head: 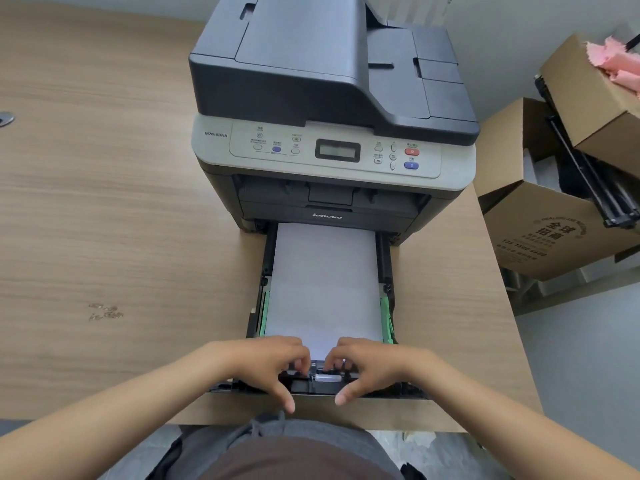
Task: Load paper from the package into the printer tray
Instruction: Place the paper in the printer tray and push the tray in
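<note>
A dark grey printer (329, 98) stands on the wooden desk. Its black paper tray (265, 271) is pulled out toward me, with green guides along both sides. A white stack of paper (325, 282) lies flat in the tray. My left hand (273, 362) and my right hand (367, 363) rest on the tray's near end, fingers curled over the rear paper guide and front edge, thumbs pointing toward me. No paper package is in view.
The wooden desk (104, 220) stretches to the left, with a cable grommet (5, 118) at its far left edge. Open cardboard boxes (554, 230) stand on the floor to the right, one holding pink material (620, 64).
</note>
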Tool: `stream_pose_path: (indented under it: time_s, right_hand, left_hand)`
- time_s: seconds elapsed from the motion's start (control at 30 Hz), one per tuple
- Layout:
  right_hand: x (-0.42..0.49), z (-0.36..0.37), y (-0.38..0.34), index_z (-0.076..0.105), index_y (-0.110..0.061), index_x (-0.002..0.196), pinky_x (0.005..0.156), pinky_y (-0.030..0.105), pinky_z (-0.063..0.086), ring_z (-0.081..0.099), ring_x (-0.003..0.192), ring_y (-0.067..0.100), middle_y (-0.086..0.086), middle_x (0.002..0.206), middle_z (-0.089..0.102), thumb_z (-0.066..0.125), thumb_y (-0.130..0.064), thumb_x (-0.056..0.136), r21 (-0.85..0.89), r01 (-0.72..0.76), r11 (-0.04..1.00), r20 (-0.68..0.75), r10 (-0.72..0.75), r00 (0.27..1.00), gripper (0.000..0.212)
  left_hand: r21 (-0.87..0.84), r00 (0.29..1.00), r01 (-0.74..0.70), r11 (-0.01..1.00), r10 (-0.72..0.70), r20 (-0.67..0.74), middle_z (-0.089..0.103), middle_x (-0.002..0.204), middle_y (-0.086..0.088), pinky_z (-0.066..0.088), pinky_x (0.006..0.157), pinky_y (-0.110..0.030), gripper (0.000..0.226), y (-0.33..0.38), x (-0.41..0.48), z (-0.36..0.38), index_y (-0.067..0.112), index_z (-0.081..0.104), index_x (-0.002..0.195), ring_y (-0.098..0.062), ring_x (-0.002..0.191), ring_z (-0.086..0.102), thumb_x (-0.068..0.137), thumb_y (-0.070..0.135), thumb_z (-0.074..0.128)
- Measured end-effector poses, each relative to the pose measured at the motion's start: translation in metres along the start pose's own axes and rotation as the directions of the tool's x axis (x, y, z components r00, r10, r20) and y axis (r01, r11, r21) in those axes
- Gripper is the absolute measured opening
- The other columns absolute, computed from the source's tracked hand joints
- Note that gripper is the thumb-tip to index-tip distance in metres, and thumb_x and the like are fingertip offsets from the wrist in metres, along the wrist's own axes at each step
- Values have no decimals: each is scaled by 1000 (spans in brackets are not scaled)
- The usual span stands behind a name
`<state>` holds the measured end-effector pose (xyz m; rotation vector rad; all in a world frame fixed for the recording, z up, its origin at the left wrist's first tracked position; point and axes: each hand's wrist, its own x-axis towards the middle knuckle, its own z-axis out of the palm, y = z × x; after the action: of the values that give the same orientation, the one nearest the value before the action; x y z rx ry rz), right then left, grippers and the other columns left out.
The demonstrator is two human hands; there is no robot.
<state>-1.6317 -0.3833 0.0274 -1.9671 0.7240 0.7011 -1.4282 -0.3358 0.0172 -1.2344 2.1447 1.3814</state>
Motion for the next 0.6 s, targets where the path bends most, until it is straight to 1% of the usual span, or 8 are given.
stream_pose_path:
  time_s: [0.07,0.13,0.23,0.33,0.4,0.47,0.53,0.6]
  right_hand:
    - [-1,4,2,42,-23,131,101,33,40,45,114,20,4,125,42,71,-36,77,-41,6,999,16,-6,1000,63]
    - [-4,6,4,38,-25,134,100,35,40,42,119,21,5,130,39,70,-30,78,-123,12,992,17,-10,1000,65]
    - [-7,5,5,38,-25,134,93,36,42,43,117,23,6,131,40,66,-23,80,-214,26,976,-27,-32,999,61]
    - [-7,0,7,42,-24,133,86,36,45,51,109,25,7,127,46,61,-21,80,-262,25,965,-101,-53,994,56]
    - [-6,-5,11,47,-21,129,84,37,48,54,106,27,7,124,50,58,-19,81,-266,3,964,-215,-62,975,50]
    - [-4,-9,17,50,-20,126,84,37,49,55,107,26,6,122,54,55,-19,82,-263,-35,964,-349,-62,935,44]
    - [0,-10,26,49,-21,127,85,36,47,55,110,25,3,123,57,53,-20,85,-281,-97,955,-488,-55,871,42]
    - [2,-10,35,53,-22,121,84,36,48,59,105,24,-1,116,63,59,-19,81,-316,-152,936,-622,-84,779,41]
  left_hand:
    - [29,1000,-8,1000,8,5,47,123,0,41,89,-29,57,-4,-1,3,22,45,119,-9,97,40,72,40,73]
    - [63,1000,-25,998,25,-4,46,124,1,42,90,-29,55,-7,-5,4,24,44,121,-8,99,40,74,33,72]
    - [100,999,-46,994,48,-16,47,123,1,44,91,-29,52,-11,-9,2,27,45,124,-8,99,43,77,28,68]
    - [157,996,-32,987,44,-74,50,124,3,48,91,-34,50,-13,-11,-5,30,45,126,-13,107,51,79,28,62]
    - [207,982,-7,978,46,-183,54,124,5,48,89,-34,49,-18,-11,-11,30,46,127,-15,110,52,79,28,57]
    - [251,949,38,967,43,-312,56,125,8,48,88,-31,47,-26,-10,-16,30,49,127,-13,112,53,80,31,49]
    - [258,894,81,963,45,-447,60,123,10,49,87,-30,51,-37,-9,-18,29,52,124,-14,111,55,76,38,38]
    - [230,816,104,968,49,-576,66,116,10,53,81,-29,52,-51,-10,-19,28,59,116,-15,104,61,72,38,34]
